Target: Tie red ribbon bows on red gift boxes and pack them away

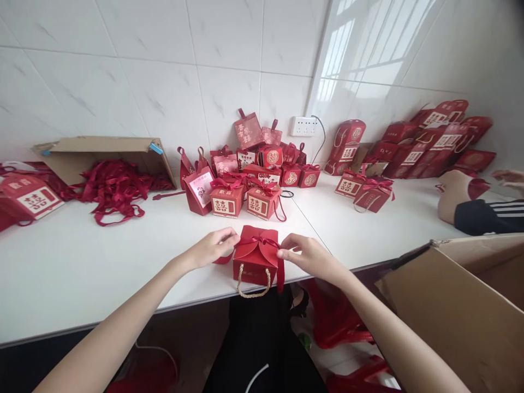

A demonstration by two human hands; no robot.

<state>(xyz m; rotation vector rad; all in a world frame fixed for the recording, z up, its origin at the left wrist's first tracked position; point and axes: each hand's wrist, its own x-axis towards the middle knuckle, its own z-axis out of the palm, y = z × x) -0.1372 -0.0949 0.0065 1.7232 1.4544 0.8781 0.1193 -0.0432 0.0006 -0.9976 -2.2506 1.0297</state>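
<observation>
A red gift box (254,268) stands upright at the front edge of the white table, its curved top flaps folded together. A gold rope handle (254,295) hangs down its near side. Dark red ribbon (262,240) crosses the top, with a small knot or crossing at the middle. At the box's left, my left hand (216,246) pinches one side of the ribbon. My right hand (303,253) has its fingers closed on the ribbon at the right, beside the top edge. One ribbon tail (280,273) falls down the box's right side.
Behind stand several finished red boxes (225,204) with bows. At left, a cardboard box (106,144) spills loose ribbons (114,188). More red boxes (413,153) are stacked at right, near another person's arm (454,196). A large open carton (458,295) stands at front right.
</observation>
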